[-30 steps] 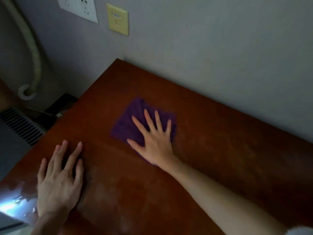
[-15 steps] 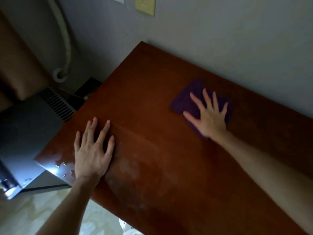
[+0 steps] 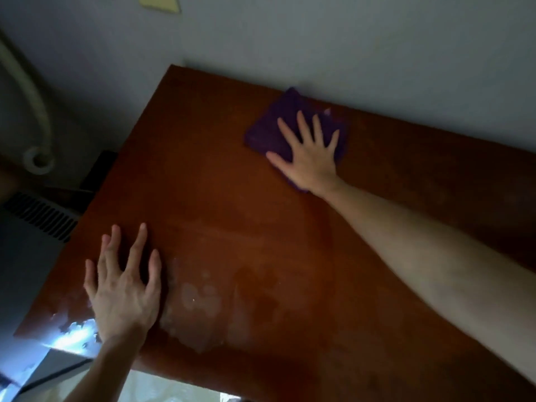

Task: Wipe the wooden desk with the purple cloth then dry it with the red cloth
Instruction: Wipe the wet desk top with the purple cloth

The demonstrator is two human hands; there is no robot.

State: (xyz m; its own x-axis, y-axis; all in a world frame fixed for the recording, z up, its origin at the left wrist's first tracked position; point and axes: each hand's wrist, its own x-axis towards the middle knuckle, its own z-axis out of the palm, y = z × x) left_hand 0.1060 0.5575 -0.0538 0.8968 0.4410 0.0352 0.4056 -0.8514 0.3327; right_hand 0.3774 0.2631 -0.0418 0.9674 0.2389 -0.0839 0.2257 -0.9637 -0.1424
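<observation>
The purple cloth lies flat on the reddish-brown wooden desk, close to the back edge by the wall. My right hand presses down on it with fingers spread and straight. My left hand rests flat on the desk near the front left corner, fingers spread. Pale wet smears show on the wood just right of my left hand. The red cloth is not in view.
A grey wall runs along the desk's back edge, with a yellow plate at the top. A pale hose hangs at left above a grey vented unit beside the desk. A bright glare sits at the front left corner.
My right hand has slid the purple cloth away from me and rightward, up to the back edge by the wall. My left hand has stayed flat near the front left corner.
</observation>
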